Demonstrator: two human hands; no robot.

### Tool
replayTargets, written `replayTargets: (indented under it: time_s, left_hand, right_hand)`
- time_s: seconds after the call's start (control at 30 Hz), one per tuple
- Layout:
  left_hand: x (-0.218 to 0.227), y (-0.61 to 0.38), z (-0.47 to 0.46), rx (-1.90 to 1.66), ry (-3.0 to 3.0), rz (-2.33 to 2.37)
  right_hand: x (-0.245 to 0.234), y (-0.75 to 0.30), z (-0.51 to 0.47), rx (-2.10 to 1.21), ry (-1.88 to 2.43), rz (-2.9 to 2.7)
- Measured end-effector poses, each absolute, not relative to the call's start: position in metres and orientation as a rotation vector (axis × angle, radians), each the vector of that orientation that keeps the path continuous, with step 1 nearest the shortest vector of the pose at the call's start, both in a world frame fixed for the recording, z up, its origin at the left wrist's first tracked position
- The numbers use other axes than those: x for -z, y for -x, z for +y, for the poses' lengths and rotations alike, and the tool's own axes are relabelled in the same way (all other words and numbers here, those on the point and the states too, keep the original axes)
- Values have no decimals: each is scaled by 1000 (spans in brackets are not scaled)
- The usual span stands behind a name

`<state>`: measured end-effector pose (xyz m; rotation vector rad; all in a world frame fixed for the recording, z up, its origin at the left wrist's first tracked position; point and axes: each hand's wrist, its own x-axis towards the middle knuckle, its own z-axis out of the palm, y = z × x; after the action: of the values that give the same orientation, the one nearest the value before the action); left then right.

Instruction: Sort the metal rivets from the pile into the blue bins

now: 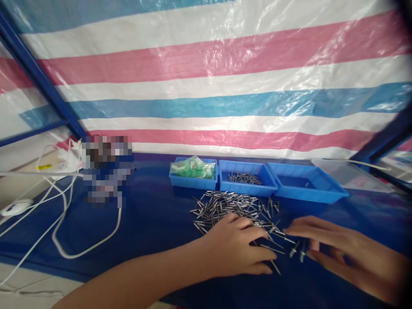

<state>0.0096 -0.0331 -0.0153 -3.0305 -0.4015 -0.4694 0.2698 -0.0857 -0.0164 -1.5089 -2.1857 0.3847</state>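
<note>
A heap of small metal rivets point(230, 208) lies on the dark blue table cover point(154, 214). My left hand point(236, 249) rests at the heap's near edge, fingers curled and pinched over a few rivets. My right hand point(334, 249) lies to the right, fingers stretched toward the left hand, with its thumb and forefinger closing on loose rivets point(298, 251) between the hands. Behind the heap stand three blue trays: the left tray point(193, 180) holds green pieces in a clear bag, the middle tray point(246, 182) holds several rivets, the right tray point(305, 184) looks bare inside.
White cables point(64, 223) loop across the left of the table near a white mouse-like object point(16, 207) and a blurred-out object point(106, 171). A striped pink, white and blue tarp point(225, 86) hangs behind. Blue frame bars point(41, 77) stand at both sides.
</note>
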Motion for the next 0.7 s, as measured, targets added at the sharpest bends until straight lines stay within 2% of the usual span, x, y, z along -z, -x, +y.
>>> replayTargets:
  time_s: [0.17, 0.47, 0.6, 0.7]
  left_hand:
    - [20, -15, -29, 487, 3006, -341]
    - [19, -14, -22, 527, 2884, -511]
    - [9, -11, -14, 737, 2961, -763]
    - [1, -7, -3, 1028, 3053, -1041]
  right_hand:
    - [43, -275, -98, -337, 1513, -2244]
    - [22, -238, -62, -332, 1348, -2405]
    - [8, -222, -39, -360, 1336, -2450]
    - [-7, -208, -18, -415, 1267, -2448]
